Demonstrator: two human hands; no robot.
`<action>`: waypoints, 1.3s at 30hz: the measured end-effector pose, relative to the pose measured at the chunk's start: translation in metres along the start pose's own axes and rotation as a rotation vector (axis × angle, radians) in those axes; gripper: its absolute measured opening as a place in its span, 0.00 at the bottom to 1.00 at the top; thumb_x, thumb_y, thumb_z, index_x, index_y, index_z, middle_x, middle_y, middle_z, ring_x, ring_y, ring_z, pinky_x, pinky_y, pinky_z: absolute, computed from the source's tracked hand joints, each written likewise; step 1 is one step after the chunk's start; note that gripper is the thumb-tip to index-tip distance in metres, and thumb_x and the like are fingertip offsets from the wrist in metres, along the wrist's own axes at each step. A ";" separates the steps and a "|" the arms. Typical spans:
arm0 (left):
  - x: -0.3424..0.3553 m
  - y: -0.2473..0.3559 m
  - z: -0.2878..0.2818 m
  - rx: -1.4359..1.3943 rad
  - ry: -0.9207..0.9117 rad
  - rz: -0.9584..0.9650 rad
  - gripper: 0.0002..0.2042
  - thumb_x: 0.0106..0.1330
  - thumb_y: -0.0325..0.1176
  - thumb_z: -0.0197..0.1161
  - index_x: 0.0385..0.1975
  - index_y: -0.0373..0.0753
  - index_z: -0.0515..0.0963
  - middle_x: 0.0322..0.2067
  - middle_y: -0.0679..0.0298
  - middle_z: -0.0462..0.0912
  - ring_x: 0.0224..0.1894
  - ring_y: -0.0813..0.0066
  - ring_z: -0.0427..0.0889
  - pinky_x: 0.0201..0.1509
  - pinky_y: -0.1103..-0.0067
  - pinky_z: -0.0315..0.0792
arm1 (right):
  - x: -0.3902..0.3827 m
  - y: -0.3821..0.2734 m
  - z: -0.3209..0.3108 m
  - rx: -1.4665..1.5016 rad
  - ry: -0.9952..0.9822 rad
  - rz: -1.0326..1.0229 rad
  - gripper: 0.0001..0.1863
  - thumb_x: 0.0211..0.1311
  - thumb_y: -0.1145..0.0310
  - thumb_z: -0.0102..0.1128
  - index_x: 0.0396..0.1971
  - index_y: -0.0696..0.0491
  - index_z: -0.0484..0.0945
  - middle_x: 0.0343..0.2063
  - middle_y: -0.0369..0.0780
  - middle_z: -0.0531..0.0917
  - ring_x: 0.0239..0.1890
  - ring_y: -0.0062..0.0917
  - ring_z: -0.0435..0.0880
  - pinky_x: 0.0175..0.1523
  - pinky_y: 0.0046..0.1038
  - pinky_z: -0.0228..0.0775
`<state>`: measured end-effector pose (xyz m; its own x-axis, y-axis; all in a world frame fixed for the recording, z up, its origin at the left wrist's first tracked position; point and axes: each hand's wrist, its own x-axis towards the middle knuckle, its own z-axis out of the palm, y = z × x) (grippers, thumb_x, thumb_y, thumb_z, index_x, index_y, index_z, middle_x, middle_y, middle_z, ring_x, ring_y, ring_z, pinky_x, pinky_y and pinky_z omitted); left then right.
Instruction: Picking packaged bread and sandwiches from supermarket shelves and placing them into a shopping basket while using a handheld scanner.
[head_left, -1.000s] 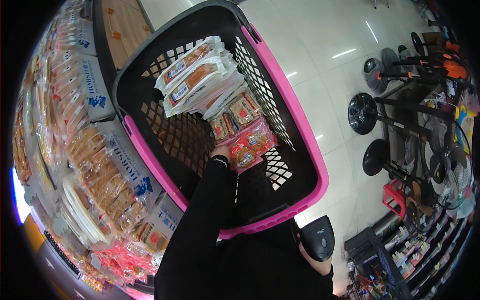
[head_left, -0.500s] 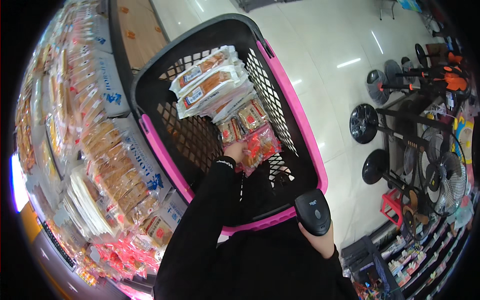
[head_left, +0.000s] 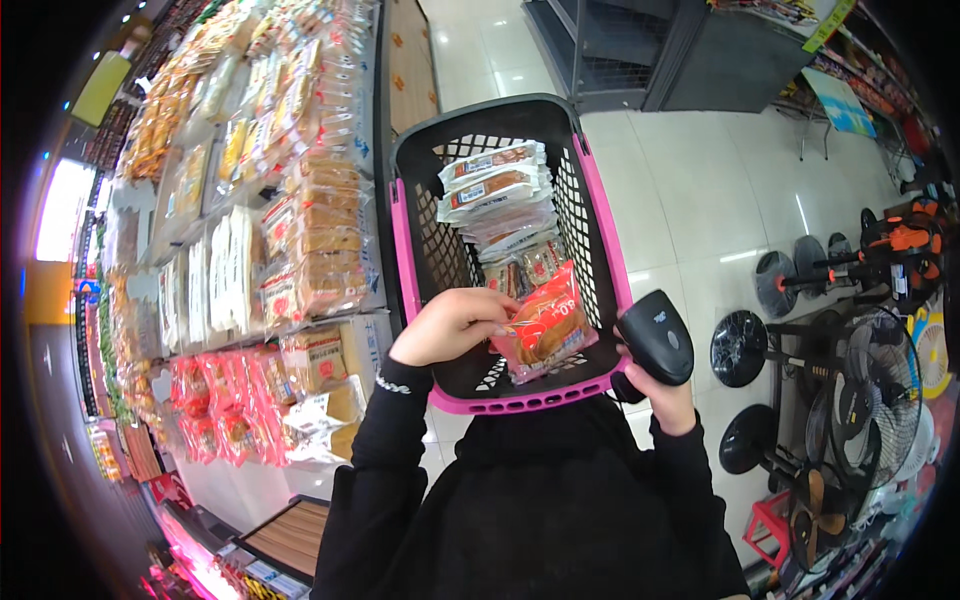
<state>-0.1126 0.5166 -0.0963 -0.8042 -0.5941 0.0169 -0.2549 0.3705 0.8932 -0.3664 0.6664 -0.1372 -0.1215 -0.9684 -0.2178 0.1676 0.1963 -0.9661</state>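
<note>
My left hand pinches a red plastic pack of bread, lifted over the near part of a black shopping basket with pink sides. My right hand grips a black handheld scanner at the basket's near right corner. Inside the basket, white-wrapped long breads lie stacked at the far end, with small square packs partly hidden behind the red one.
A display of wrapped bread runs along the left, with red packs at its near end. Standing fans and a red stool are on the right. The tiled floor and dark cabinet lie beyond.
My left hand has come up and toward me with the red pack, which was lying in the basket. The scanner has risen. My view has turned, showing more of the bread display.
</note>
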 end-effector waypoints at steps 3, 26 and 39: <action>-0.013 0.041 -0.002 0.047 0.067 0.059 0.04 0.45 0.17 0.55 0.21 0.30 0.72 0.32 0.54 0.77 0.33 0.62 0.76 0.36 0.77 0.69 | 0.008 -0.012 -0.009 0.049 -0.199 -0.067 0.32 0.42 0.76 0.60 0.52 0.59 0.61 0.51 0.44 0.67 0.48 0.24 0.70 0.51 0.25 0.61; -0.005 0.040 0.046 -1.253 0.167 0.857 0.04 0.58 0.31 0.52 0.29 0.40 0.66 0.28 0.65 0.71 0.37 0.68 0.70 0.44 0.68 0.67 | -0.053 -0.080 -0.008 -0.229 -0.746 -0.347 0.28 0.38 0.72 0.62 0.44 0.60 0.66 0.39 0.45 0.75 0.41 0.31 0.74 0.46 0.26 0.63; -0.003 0.045 0.081 -1.218 0.139 0.723 0.09 0.54 0.31 0.59 0.28 0.36 0.66 0.24 0.61 0.69 0.31 0.68 0.70 0.36 0.74 0.71 | -0.050 -0.070 0.021 -0.132 -0.680 -0.284 0.24 0.38 0.75 0.62 0.41 0.59 0.67 0.32 0.43 0.77 0.35 0.30 0.76 0.42 0.26 0.65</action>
<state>-0.1648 0.5927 -0.0925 -0.4791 -0.6328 0.6083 0.8540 -0.1758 0.4897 -0.3519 0.6978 -0.0559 0.4963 -0.8576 0.1350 0.0959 -0.1004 -0.9903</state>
